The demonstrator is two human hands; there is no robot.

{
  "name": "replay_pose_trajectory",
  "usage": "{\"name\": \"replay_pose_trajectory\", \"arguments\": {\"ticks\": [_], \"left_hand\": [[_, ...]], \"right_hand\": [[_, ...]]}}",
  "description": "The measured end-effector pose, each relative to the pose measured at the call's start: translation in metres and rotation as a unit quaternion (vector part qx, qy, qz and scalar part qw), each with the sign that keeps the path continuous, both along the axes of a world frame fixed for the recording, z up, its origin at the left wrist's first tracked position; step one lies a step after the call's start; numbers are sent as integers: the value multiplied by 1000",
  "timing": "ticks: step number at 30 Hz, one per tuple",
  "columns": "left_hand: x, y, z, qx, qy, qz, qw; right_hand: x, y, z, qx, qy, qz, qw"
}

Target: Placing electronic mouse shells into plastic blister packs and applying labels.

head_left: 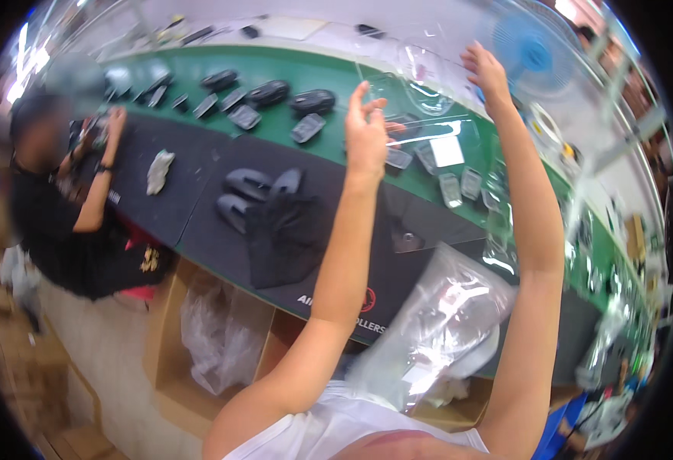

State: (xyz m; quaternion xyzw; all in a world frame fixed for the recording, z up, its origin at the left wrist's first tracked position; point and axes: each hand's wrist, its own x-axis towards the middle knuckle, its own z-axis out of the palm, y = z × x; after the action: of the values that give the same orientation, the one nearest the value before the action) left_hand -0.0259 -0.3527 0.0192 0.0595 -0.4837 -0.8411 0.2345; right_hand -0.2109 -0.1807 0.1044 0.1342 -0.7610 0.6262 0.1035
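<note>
In front of me, above the far part of the table, is a thin clear plastic shell [427, 98] with rounded moulded shapes. My left hand [367, 136] is at its left lower edge, fingers curled against it, some seen through the plastic. Near its right upper side is my right hand [487, 75], raised with fingers apart; whether it touches the plastic is hard to see. A white square card [447, 152] shows below the shell, close to several small clear plastic cases [450, 190]. A large clear plastic bag [421, 337] lies between my forearms near my body.
The green table [187, 65] bears black rounded devices [269, 93] and a black mat [206, 165]. On the mat lie dark grey curved pieces [248, 184] and a black cloth [283, 245]. A co-worker [60, 199] sits at left. A blue fan [534, 52] stands behind; a cardboard box [171, 345] sits below.
</note>
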Motion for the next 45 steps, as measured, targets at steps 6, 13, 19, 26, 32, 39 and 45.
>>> {"name": "replay_pose_trajectory", "arguments": {"ticks": [6,13,19,26,32,39,45], "left_hand": [[5,-21,-7,106,-3,12,994],[3,-16,-17,71,16,-30,997],[-18,15,-5,33,1,-86,996],[-20,13,-24,7,-54,-45,998],[-30,33,-31,6,-54,-152,987],[-33,27,-34,97,-41,-212,972],[-45,29,-44,127,-14,-207,970]], "right_hand": [[14,-55,-92,442,-20,74,894],[37,215,-241,466,196,244,827],[-143,100,-173,505,261,172,804],[-5,53,-23,27,-45,-88,995],[92,21,-4,377,384,88,839],[113,14,-17,486,317,89,809],[97,38,-26,499,228,187,815]]}}
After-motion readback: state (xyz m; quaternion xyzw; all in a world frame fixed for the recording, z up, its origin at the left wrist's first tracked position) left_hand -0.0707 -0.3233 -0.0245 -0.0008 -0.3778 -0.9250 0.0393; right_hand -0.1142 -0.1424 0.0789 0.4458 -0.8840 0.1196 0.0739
